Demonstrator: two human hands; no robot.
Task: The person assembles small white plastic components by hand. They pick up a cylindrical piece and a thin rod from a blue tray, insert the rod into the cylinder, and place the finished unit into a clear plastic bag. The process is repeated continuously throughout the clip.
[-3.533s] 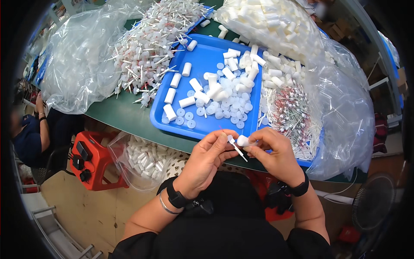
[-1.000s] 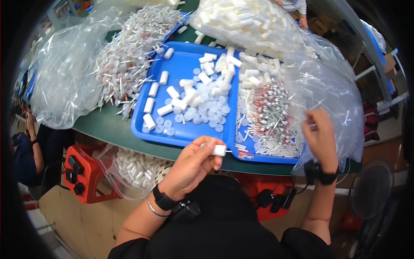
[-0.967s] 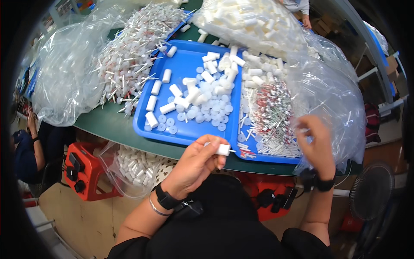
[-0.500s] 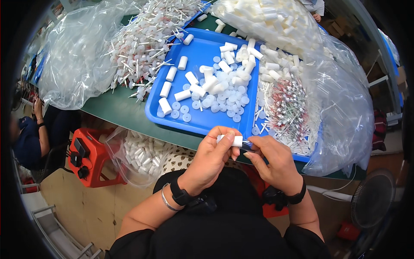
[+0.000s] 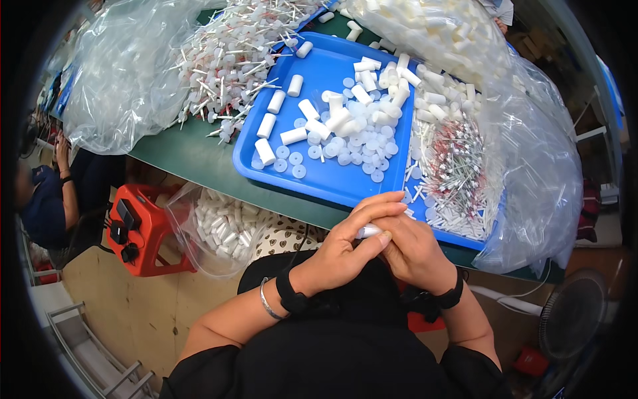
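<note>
My left hand (image 5: 340, 249) is closed round a small white cylinder (image 5: 366, 231), whose end shows between thumb and fingers. Pressed up against it from the right is my right hand (image 5: 417, 253), its fingers meeting the left ones over the cylinder, so most of the piece is hidden. Both hands are just off the near edge of the blue tray (image 5: 299, 184). Loose white cylinders (image 5: 293, 135) and thin translucent discs (image 5: 372, 141) lie in that tray, with several cylinders lined up along its left side.
A second blue tray (image 5: 458, 238) at right holds thin wired parts (image 5: 455, 159) and short white sticks. Stick-and-disc pieces (image 5: 222, 73) are heaped at left beside a clear bag (image 5: 126, 86). Bagged cylinders (image 5: 229, 226) hang below the table, near a red stool (image 5: 149, 233). Another person sits far left.
My hands have come together, the right one closing in against the left around the cylinder. The thin dark-ended piece at my right fingers is now hidden. The view has shifted slightly.
</note>
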